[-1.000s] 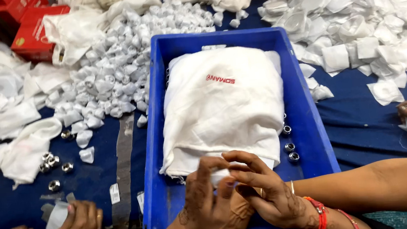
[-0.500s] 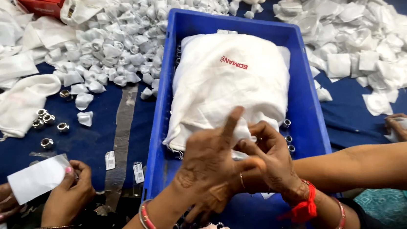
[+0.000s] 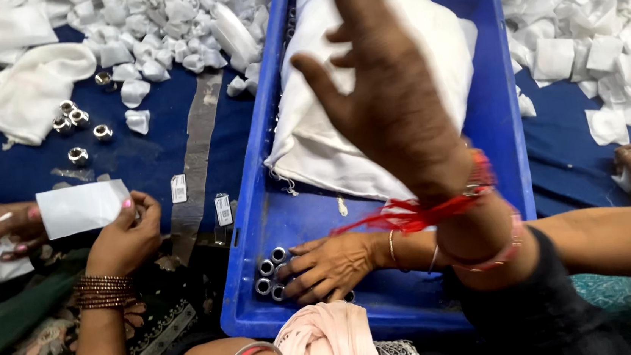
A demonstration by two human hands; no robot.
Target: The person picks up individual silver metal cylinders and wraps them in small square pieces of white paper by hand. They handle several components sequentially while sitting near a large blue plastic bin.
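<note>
Small silver metal rings (image 3: 271,273) in the blue plastic crate's (image 3: 507,145) near-left corner: right hand (image 3: 331,266) lies on them, fingers spread; left hand (image 3: 388,99) is raised, fingers loosely apart.

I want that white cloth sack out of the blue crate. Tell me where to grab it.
Take the white cloth sack by its near-left corner, where the cloth bunches and loose threads hang. Come from the near side, over the bare floor of the blue crate; elsewhere it bulges smooth.
</note>
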